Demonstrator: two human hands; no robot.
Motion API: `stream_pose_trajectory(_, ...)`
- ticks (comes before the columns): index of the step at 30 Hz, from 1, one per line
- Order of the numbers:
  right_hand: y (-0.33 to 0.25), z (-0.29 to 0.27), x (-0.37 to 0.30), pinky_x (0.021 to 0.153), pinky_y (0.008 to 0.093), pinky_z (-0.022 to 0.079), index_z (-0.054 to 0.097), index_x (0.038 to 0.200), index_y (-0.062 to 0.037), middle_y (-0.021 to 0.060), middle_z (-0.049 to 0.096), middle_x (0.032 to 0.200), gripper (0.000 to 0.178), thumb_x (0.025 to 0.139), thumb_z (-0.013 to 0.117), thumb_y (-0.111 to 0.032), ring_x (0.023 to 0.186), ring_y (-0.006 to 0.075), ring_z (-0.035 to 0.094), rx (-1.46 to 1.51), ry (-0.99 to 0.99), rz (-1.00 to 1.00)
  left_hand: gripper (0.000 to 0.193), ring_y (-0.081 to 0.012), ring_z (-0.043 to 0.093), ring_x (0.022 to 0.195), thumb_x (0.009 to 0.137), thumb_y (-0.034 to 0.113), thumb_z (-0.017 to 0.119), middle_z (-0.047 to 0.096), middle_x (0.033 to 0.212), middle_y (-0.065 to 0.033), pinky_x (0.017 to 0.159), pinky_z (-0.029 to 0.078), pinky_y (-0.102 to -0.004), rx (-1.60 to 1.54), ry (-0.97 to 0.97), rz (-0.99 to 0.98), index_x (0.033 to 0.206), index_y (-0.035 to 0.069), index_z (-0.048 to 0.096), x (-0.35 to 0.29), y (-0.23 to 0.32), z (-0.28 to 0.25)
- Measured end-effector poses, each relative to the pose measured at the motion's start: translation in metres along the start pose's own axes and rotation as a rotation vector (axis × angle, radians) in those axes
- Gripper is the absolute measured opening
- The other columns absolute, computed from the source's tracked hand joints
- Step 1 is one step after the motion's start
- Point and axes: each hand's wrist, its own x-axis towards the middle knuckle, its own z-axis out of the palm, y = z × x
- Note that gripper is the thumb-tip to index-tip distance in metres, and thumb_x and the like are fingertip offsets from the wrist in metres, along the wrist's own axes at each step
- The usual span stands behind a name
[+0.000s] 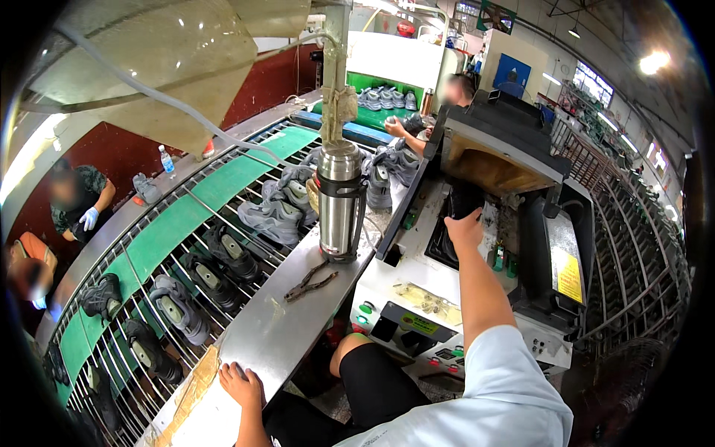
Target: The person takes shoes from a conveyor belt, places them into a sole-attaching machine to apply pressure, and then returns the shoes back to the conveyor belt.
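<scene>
Head view: your right hand (465,228)'s fingers look clamped on a black shoe (466,197) in the machine (372,287); your left hand (242,384) rests on the counter (268,331), fingers loosely spread. Slack grip could seat the shoe crooked; the raised hood (514,154), dropping, could strike your wrist.

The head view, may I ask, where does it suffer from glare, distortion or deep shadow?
In the head view, the ceiling lamp is blown out and the steel flask carries bright streaks; in that same view, the green strip looks bowed, and the dark black item at the right hand shows little detail.
</scene>
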Motion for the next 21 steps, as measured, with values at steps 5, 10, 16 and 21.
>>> stream_pose_trajectory(5, 0.06, 0.013, -0.071, 0.108, 0.0431, 0.034, 0.017, 0.148, 0.0024, 0.0274, 0.034, 0.144, 0.107, 0.065, 0.077, -0.027, 0.131, 0.0415, 0.038, 0.523, 0.351, -0.287, 0.04, -0.0435, 0.036, 0.129, 0.077, 0.017, 0.063, 0.049, 0.132, -0.0226, 0.11, 0.026, -0.0515, -0.068, 0.048, 0.005, 0.113, -0.001, 0.059, -0.002, -0.011, 0.002)
stream_pose_trajectory(10, 0.144, 0.068, -0.119, 0.105, 0.0443, 0.035, 0.037, 0.137, 0.0032, 0.024, 0.047, 0.134, 0.086, 0.067, 0.081, -0.018, 0.124, 0.0381, 0.045, 0.512, 0.473, -0.564, 0.037, -0.0374, 0.048, 0.113, 0.074, 0.009, 0.064, 0.056, 0.115, -0.0196, 0.099, 0.037, -0.046, -0.307, 0.071, 0.064, 0.109, 0.002, 0.06, -0.013, -0.029, 0.031)
stream_pose_trajectory(16, 0.076, 0.042, -0.294, 0.094, 0.0408, 0.047, 0.051, 0.119, 0.0036, 0.0122, 0.059, 0.119, 0.052, 0.069, 0.066, 0.006, 0.105, 0.0276, 0.059, 1.404, -0.445, -0.317, 0.05, -0.0222, 0.049, 0.123, 0.088, 0.008, 0.063, 0.053, 0.132, -0.0129, 0.105, 0.038, -0.036, -1.521, -0.508, -0.328, 0.134, 0.003, 0.045, -0.064, 0.055, -0.046)
stream_pose_trajectory(21, 0.009, 0.02, -0.409, 0.098, 0.0358, 0.043, 0.055, 0.124, 0.0008, 0.0087, 0.059, 0.121, 0.053, 0.074, 0.068, -0.005, 0.113, 0.0226, 0.055, 1.32, -1.769, -0.578, 0.082, -0.0241, 0.043, 0.131, 0.077, 0.031, 0.075, 0.043, 0.143, -0.0117, 0.108, 0.036, -0.0408, -1.862, -0.355, -0.291, 0.144, 0.009, 0.034, -0.068, 0.042, -0.103)
